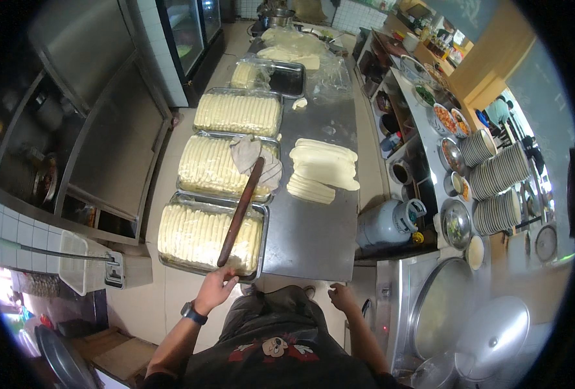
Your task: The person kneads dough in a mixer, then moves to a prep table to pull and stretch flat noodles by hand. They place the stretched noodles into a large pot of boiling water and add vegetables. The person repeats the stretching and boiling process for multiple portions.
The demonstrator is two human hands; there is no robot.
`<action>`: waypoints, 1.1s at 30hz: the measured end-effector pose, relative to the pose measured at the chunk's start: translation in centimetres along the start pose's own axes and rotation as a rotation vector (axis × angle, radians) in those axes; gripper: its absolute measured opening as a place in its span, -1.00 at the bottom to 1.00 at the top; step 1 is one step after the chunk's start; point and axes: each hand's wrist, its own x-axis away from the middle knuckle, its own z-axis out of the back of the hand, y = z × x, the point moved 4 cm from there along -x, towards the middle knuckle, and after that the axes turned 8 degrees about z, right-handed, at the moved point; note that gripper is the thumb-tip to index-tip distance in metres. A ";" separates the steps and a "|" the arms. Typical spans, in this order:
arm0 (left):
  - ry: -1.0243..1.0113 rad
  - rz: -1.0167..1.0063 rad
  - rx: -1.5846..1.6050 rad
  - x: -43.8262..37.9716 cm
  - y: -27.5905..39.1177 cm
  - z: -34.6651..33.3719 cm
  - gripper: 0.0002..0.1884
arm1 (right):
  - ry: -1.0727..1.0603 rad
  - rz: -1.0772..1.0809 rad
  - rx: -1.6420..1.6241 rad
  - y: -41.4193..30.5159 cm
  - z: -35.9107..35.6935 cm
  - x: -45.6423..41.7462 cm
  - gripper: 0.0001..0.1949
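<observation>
My left hand point(215, 290), below a dark wristwatch, is at the near rim of the closest metal tray point(266, 233). Whether its fingers grip the rim is hard to see. Rows of pale dough strips point(209, 238) under clear plastic film fill that tray. A dark wooden rolling pin point(242, 209) lies slantwise across it, its near end just above my left fingers and its far end on a crumpled cloth point(255, 160). My right hand point(344, 296) hangs by the table's near right corner, fingers curled, no object visible in it. Flattened dough pieces point(322, 167) lie on the metal table point(311, 238).
More dough trays point(238, 112) line the table's left side, with a partly filled tray point(287, 80) beyond. At right are a gas cylinder point(384, 226), stacked plates point(498, 170), food bowls point(445, 119) and a large round pan point(443, 306). A white plastic basket point(81, 262) stands left.
</observation>
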 end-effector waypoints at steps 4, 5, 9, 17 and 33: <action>-0.141 -0.044 0.038 -4.1 2.9 -1.2 -0.73 | 0.033 0.013 -0.040 -3.8 1.4 -0.7 -0.64; -0.137 -0.100 0.089 -5.4 4.2 -1.8 -0.71 | 0.045 0.014 -0.047 -4.0 1.5 -0.6 -0.64; -0.183 -0.067 0.312 -13.6 5.8 -7.1 -0.71 | 0.054 -0.023 -0.044 -2.9 2.4 0.1 -0.67; 0.158 0.021 0.131 -31.3 10.4 -14.5 -0.62 | 0.086 0.036 -0.150 1.7 3.3 0.3 -0.71; 0.619 0.176 0.076 -33.1 12.2 -18.2 -0.68 | -0.093 0.034 -0.426 12.9 9.8 -4.9 -0.76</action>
